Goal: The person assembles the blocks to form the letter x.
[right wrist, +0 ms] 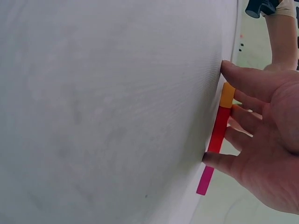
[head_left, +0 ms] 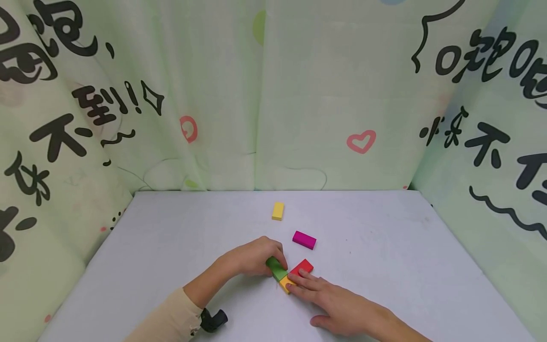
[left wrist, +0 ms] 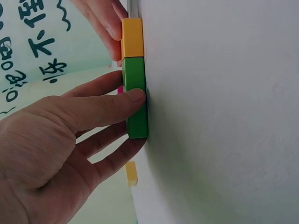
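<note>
While your left hand (head_left: 258, 256) pinches the green block (left wrist: 136, 116) between thumb and fingers, your right hand (head_left: 339, 304), fingers extended, touches the orange block (left wrist: 133, 37) abutting its end.

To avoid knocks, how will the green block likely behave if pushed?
The green block is probably stiff: its edges look straight in the left hand. Its flat faces make it likelier to slide than roll. It appears to meet the orange block, so a push might shift both.
</note>
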`<state>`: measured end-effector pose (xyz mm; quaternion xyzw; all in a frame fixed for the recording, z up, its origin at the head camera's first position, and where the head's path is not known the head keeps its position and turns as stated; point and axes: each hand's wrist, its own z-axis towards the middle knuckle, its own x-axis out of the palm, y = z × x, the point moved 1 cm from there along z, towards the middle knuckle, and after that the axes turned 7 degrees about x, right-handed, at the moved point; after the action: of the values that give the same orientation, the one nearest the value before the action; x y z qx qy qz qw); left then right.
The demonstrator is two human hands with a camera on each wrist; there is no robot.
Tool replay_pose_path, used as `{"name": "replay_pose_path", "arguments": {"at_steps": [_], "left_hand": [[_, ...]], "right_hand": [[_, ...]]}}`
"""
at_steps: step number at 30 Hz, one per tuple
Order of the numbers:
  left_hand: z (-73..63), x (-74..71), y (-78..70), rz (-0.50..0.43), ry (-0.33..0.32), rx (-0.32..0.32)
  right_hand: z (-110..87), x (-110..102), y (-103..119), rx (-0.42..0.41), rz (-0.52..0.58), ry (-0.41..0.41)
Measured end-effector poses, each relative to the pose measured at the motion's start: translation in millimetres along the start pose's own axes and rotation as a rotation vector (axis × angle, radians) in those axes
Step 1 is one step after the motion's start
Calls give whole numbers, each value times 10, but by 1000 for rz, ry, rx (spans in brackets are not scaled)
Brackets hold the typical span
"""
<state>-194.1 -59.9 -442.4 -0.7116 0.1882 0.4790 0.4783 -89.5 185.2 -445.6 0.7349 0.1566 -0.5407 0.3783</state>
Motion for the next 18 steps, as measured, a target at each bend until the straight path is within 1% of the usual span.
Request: {"name": "replay_pose_path", "arguments": {"at_steps": [4,12,15,18], "left_hand": [[1,-4,-16,5,2,-3],[-17,-19,-43,-2,14,-22],[-27,-29,-53,-10,16,-29],[-33,-32,-55,-16,15,-29]], "right_hand": [[10,-4,-1,20,22,17],[14,-8,-2,25,26,24],[14,-5,-2,23,23,19],[10,5,0,3,4,0]]}}
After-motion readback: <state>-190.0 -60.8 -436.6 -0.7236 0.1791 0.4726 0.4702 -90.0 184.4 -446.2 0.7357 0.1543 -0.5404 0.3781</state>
